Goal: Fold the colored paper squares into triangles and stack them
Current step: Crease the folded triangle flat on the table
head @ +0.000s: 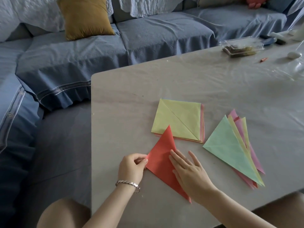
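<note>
Grey bench point(181, 83), near its front-left corner: red triangle point(162, 160) lies flat. Left grip point(131, 168) pinches its left corner; right grip point(189, 171), fingers spread, presses its right side. Square stack point(177, 120) lies just beyond.

Matt red paper triangle point(162, 159), glossy smooth plastic-covered table point(181, 83), quilted cloth sofa point(79, 51)

squares pile point(178, 120) left of triangle stack point(233, 150), both on table point(205, 83)

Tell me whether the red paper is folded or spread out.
Folded: the red paper lies as a triangle, the right hand pressing it flat, the left hand pinching its corner.
</note>
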Tool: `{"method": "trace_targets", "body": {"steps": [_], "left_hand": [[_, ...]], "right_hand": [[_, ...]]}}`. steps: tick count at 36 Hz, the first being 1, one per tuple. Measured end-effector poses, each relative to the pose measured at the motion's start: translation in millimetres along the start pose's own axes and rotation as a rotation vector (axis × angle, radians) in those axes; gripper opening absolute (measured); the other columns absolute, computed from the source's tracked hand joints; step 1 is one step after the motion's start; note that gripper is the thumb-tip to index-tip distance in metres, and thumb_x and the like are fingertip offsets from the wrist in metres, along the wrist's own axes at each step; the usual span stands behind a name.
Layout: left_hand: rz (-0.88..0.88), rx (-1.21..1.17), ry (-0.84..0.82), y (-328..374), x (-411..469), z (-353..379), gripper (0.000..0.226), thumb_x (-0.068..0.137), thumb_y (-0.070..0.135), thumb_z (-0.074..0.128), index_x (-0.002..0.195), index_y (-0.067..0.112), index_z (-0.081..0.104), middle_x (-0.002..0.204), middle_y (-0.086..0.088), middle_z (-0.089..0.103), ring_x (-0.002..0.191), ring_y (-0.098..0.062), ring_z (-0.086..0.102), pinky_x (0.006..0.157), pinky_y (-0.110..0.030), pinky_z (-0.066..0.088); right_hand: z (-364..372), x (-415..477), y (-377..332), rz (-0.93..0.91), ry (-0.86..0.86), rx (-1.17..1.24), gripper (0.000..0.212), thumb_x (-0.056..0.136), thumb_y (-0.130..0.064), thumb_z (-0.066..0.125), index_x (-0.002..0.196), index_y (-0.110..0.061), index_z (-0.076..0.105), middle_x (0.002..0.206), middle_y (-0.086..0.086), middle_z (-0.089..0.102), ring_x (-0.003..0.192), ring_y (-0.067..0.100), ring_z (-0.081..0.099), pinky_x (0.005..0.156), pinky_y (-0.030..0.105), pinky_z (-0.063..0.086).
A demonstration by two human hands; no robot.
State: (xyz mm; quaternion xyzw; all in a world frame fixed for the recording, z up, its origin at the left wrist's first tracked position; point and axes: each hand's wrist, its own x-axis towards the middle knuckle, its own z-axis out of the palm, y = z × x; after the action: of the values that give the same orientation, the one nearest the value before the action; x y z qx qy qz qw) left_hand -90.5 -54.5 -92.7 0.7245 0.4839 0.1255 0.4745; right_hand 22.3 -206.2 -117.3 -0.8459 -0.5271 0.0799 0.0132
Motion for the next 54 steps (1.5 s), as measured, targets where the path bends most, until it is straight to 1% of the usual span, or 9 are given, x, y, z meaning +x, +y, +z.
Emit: {"method": "trace_targets", "body": {"steps": [6, 9, 11, 14, 16, 22, 38, 44, 54], "left_hand": [[0.020, 0.041, -0.019, -0.2, 2.0, -2.3, 0.011, 0.080, 0.008, 0.067, 0.081, 0.018, 0.072, 0.063, 0.012, 0.062, 0.051, 0.003, 0.055, 0.049, -0.006, 0.039], [0.023, 0.028, -0.024, 0.1, 2.1, -3.0, 0.015, 0.079, 0.006, 0.067, 0.076, 0.021, 0.071, 0.063, 0.013, 0.063, 0.054, 0.009, 0.057, 0.051, -0.002, 0.039], [0.021, 0.031, -0.024, -0.3, 2.5, -3.2, 0.013, 0.079, 0.006, 0.068, 0.079, 0.018, 0.073, 0.065, 0.013, 0.064, 0.057, 0.005, 0.058, 0.053, -0.001, 0.039], [0.018, 0.026, -0.022, -1.3, 2.7, -3.6, 0.011, 0.078, 0.006, 0.068, 0.081, 0.016, 0.074, 0.065, 0.013, 0.064, 0.062, 0.003, 0.059, 0.054, -0.001, 0.040], [0.023, 0.031, -0.022, -1.5, 2.4, -3.7, 0.012, 0.078, 0.007, 0.069, 0.079, 0.018, 0.073, 0.064, 0.013, 0.064, 0.063, 0.000, 0.060, 0.054, -0.003, 0.041], [0.014, 0.051, -0.023, -4.0, 3.6, -2.7, 0.009, 0.079, 0.010, 0.068, 0.082, 0.017, 0.073, 0.067, 0.009, 0.066, 0.068, -0.010, 0.066, 0.057, -0.006, 0.043], [0.036, 0.023, -0.008, -3.4, 3.3, -1.8, 0.010, 0.079, 0.007, 0.068, 0.082, 0.015, 0.074, 0.065, 0.012, 0.064, 0.055, 0.008, 0.059, 0.053, -0.001, 0.040], [0.032, -0.003, -0.002, -3.7, 3.2, -0.8, 0.010, 0.079, 0.004, 0.067, 0.082, 0.012, 0.073, 0.062, 0.011, 0.063, 0.051, 0.014, 0.056, 0.051, 0.000, 0.039], [0.026, -0.028, 0.000, -6.3, 3.2, -0.3, 0.011, 0.080, 0.005, 0.066, 0.082, 0.014, 0.072, 0.063, 0.010, 0.063, 0.050, 0.012, 0.057, 0.050, -0.002, 0.041]], "right_hand": [[3.0, 29.8, 10.9, 0.040, 0.160, -0.087, 0.064, 0.100, -0.026, 0.007, 0.113, -0.007, 0.066, 0.123, 0.005, 0.062, 0.119, 0.024, 0.054, 0.106, 0.043, 0.019], [-2.7, 52.0, 21.6, 0.035, 0.150, -0.148, 0.040, 0.086, -0.024, 0.041, 0.109, -0.009, 0.069, 0.120, 0.003, 0.064, 0.118, 0.024, 0.056, 0.102, 0.045, 0.028], [-12.8, 64.5, 24.4, 0.041, 0.131, -0.153, 0.041, 0.079, -0.024, 0.062, 0.117, -0.009, 0.065, 0.128, 0.002, 0.059, 0.124, 0.023, 0.050, 0.106, 0.045, 0.032], [-20.0, 77.6, 30.2, 0.008, 0.022, -0.115, 0.052, 0.099, -0.024, 0.035, 0.147, -0.012, 0.019, 0.156, -0.003, 0.013, 0.144, 0.018, 0.005, 0.115, 0.039, 0.000], [-25.3, 84.2, 32.9, 0.036, -0.016, -0.075, 0.049, 0.102, -0.025, 0.021, 0.149, -0.017, 0.008, 0.157, -0.006, 0.002, 0.144, 0.014, -0.006, 0.115, 0.036, -0.004], [-33.6, 100.4, 35.0, 0.061, -0.065, -0.009, 0.048, 0.102, -0.030, 0.023, 0.148, -0.019, 0.015, 0.157, -0.007, 0.005, 0.144, 0.013, -0.005, 0.116, 0.037, 0.002], [-40.8, 65.3, 51.1, -0.072, -0.236, 0.090, 0.097, 0.075, -0.064, 0.057, 0.148, -0.028, 0.004, 0.156, -0.005, -0.009, 0.141, 0.017, -0.019, 0.114, 0.038, -0.005], [-35.9, 40.9, 51.2, -0.130, -0.255, 0.098, 0.100, 0.072, -0.067, 0.058, 0.148, -0.030, 0.006, 0.155, -0.009, -0.011, 0.133, 0.007, -0.027, 0.114, 0.033, -0.008], [-36.2, 9.3, 43.4, -0.160, -0.368, 0.047, 0.116, 0.066, -0.071, 0.060, 0.148, -0.024, -0.007, 0.147, -0.010, -0.027, 0.133, 0.014, -0.033, 0.113, 0.035, -0.013]]}}
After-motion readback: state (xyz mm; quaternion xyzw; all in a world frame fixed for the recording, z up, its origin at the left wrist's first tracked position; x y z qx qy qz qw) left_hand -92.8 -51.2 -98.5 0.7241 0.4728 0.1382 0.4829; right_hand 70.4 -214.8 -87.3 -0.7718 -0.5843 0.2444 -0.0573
